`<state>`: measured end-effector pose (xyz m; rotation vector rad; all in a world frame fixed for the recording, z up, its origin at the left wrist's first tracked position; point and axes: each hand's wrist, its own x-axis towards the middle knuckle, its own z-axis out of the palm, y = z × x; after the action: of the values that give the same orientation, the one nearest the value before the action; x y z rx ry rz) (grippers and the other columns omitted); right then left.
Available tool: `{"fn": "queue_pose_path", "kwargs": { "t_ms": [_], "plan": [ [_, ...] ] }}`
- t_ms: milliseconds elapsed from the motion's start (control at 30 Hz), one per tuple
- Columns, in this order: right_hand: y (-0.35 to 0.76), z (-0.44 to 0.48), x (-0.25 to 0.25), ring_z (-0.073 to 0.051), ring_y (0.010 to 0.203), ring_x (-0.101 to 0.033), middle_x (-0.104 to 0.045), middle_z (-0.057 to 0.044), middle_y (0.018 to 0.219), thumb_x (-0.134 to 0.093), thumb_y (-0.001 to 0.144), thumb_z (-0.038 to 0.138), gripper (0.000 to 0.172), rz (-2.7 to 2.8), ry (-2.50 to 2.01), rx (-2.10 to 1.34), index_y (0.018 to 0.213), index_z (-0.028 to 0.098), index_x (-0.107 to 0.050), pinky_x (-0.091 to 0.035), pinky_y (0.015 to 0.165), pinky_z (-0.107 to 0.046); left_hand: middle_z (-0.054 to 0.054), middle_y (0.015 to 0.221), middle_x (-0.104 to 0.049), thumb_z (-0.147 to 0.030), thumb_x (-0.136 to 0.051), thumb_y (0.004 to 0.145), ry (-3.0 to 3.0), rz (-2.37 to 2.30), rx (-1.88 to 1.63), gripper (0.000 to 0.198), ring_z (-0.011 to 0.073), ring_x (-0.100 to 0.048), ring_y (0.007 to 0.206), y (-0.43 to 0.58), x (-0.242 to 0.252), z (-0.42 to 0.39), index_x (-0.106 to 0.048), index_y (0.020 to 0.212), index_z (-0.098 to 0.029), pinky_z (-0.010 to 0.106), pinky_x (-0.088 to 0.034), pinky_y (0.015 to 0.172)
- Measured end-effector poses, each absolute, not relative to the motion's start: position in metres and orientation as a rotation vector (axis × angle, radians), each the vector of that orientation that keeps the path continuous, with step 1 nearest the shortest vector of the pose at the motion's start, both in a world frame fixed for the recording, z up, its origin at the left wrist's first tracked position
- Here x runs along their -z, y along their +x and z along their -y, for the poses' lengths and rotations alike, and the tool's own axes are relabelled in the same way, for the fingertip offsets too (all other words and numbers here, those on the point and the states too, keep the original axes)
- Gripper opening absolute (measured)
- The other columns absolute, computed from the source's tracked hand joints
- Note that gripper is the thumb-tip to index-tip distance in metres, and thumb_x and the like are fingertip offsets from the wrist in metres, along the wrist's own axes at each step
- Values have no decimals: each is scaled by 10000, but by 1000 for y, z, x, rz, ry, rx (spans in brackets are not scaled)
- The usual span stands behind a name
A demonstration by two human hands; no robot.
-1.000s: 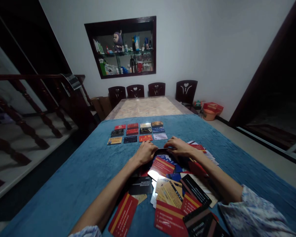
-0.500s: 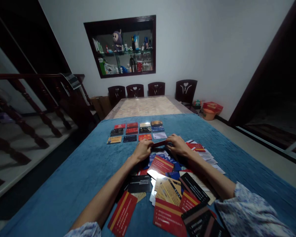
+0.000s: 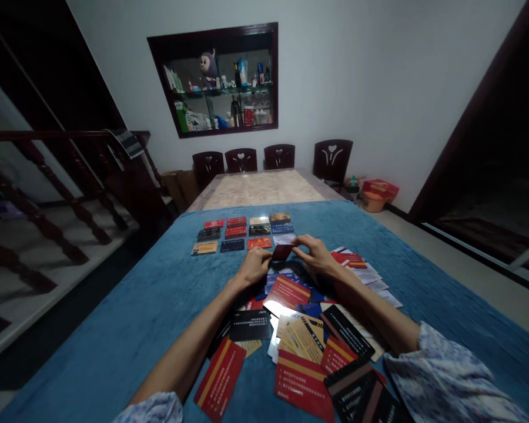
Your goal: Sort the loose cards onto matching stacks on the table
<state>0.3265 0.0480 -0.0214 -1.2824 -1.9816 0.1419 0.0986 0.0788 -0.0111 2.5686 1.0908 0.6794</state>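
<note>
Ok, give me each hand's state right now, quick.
Left hand: closed, holding one end of a dark red card.
Right hand: closed, holding the same card's other end.

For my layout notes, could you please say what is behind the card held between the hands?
Behind the dark red card, a whitish card shows its upper part; some of its lower edge is covered and unseen.

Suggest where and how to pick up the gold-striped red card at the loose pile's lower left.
Probably pinch the red card by its near short end, coming in low from the wearer's side: its face is uncovered, its far end overlaps a tan card, and blue cloth borders the near end.
</note>
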Motion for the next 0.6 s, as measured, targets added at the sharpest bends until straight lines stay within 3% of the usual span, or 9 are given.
{"fn": "queue_pose_path", "kwargs": {
  "t_ms": [167, 600],
  "plan": [
    [322, -45, 17, -217, 878, -629, -691, -86, 951, -488, 908, 229, 187, 2000, -1257, -38, 1008, 198, -642, -469, 826, -342, 75, 985, -763, -97, -566, 853, 2527, -1118, -783, 253, 207, -655, 958, 99, 13, -81, -775, 975, -173, 356, -519, 924],
    [309, -33, 5, -241, 985, -519, -744, -70, 967, -508, 972, 253, 207, 2151, -1318, 367, 1050, 235, -699, -307, 885, -392, 57, 972, -736, -75, -592, 846, 2504, -989, -1088, 231, 203, -607, 999, 107, 3, -67, -726, 1006, -175, 362, -506, 935]
  ]
}}
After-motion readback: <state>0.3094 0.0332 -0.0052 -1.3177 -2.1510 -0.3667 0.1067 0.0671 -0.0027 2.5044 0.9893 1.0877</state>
